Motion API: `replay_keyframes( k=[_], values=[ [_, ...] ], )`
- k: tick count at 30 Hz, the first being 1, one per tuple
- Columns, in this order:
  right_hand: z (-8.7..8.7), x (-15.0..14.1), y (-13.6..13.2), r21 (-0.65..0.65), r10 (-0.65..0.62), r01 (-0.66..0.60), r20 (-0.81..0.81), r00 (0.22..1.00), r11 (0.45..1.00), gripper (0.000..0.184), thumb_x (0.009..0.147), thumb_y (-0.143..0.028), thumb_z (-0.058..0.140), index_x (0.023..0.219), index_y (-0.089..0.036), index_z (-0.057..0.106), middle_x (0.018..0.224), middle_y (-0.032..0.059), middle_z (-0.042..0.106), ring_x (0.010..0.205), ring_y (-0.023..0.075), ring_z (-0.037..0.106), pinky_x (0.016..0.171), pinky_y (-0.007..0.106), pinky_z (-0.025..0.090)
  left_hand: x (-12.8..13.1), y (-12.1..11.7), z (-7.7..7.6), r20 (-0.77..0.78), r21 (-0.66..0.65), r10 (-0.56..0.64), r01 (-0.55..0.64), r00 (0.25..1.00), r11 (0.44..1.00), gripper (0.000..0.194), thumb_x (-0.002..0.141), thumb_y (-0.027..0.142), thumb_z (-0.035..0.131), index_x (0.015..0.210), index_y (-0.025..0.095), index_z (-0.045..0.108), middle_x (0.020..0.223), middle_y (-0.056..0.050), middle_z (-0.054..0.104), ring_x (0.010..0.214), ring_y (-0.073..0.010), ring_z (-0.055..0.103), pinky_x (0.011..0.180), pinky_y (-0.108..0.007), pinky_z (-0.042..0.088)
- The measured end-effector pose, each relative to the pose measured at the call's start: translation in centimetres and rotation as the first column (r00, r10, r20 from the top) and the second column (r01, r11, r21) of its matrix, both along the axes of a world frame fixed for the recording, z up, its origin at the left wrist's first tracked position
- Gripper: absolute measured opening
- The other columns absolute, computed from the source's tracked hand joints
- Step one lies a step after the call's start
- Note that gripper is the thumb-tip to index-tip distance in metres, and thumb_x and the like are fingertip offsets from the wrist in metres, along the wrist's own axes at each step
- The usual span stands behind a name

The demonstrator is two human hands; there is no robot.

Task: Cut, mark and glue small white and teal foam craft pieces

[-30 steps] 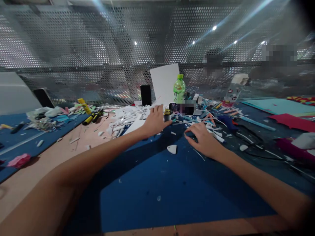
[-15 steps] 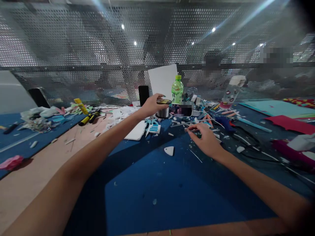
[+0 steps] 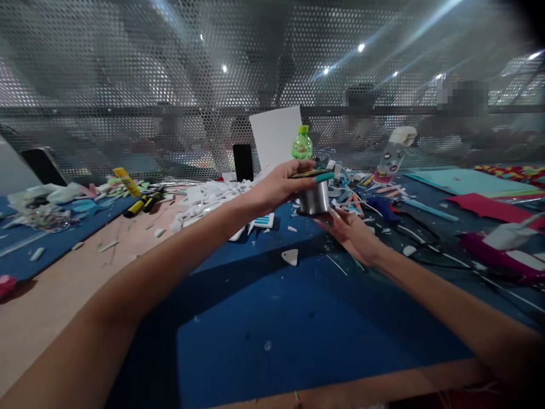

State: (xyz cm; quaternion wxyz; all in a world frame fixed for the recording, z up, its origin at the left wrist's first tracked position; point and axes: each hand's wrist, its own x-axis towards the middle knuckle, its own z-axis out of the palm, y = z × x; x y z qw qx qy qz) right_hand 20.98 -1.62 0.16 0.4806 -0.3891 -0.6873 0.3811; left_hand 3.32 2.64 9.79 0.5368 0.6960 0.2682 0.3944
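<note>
A silver spool of wire (image 3: 315,200) with a dark bottom rim is held up above the blue mat (image 3: 272,318). My left hand (image 3: 283,184) grips its top rim from the left, fingers over the printed label and a long green nail showing. At the lower right of the spool, the fingers of my right hand (image 3: 351,234) close on its bottom edge; whether they also hold something small is hidden. A small white rounded piece (image 3: 290,257) with a hole lies on the mat below.
White foam scraps (image 3: 213,199) lie behind my left forearm. A green-capped bottle (image 3: 302,145), a black phone (image 3: 243,162) and a white board (image 3: 275,133) stand at the back. On the right are a clear tumbler (image 3: 394,153), cables and a purple glue gun (image 3: 498,255).
The spool has been lifted off the mat and carried right and nearer by my left hand. My right hand has turned and come up against it. The view has shifted slightly right.
</note>
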Motion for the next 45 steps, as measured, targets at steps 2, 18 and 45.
replay_keyframes(
  k=[2,18,45],
  values=[
    [0.6,-0.3,-0.6,-0.119,0.066,-0.077,-0.087,0.994,0.99,0.031,0.086,-0.049,0.043,0.078,-0.022,0.056,0.07,0.0043,0.062,0.086,0.0211,0.061,0.077,0.038,0.049,0.1,0.2,-0.1,0.016,-0.01,0.008,-0.008,1.0,1.0,0.033,0.08,0.005,0.056,0.112,0.011,0.052,0.114,-0.009,0.058,0.104,-0.0196,0.056,0.086,-0.032,0.045],
    [1.2,2.7,1.0,-0.385,0.118,-0.448,-0.638,0.761,0.807,0.034,0.09,-0.037,0.046,0.061,-0.019,0.039,0.037,-0.0103,0.026,0.027,0.0041,0.014,0.026,0.013,0.02,-2.7,4.9,-1.2,0.073,-0.195,-0.021,0.035,0.997,0.98,0.028,0.075,0.02,0.064,0.102,0.015,0.062,0.087,-0.005,0.063,0.073,-0.0129,0.057,0.068,-0.026,0.044],
    [1.2,2.7,0.8,-0.661,0.217,-0.514,-0.481,0.849,0.547,0.039,0.097,-0.024,0.025,0.058,-0.019,0.031,0.034,-0.0103,0.027,0.025,0.0032,0.008,0.023,0.012,0.012,-3.0,4.2,-1.8,0.363,-0.612,-0.341,0.498,0.867,0.614,0.048,0.088,0.037,0.029,0.123,0.009,0.045,0.084,-0.011,0.063,0.058,-0.0111,0.057,0.049,-0.018,0.048]
  ],
)
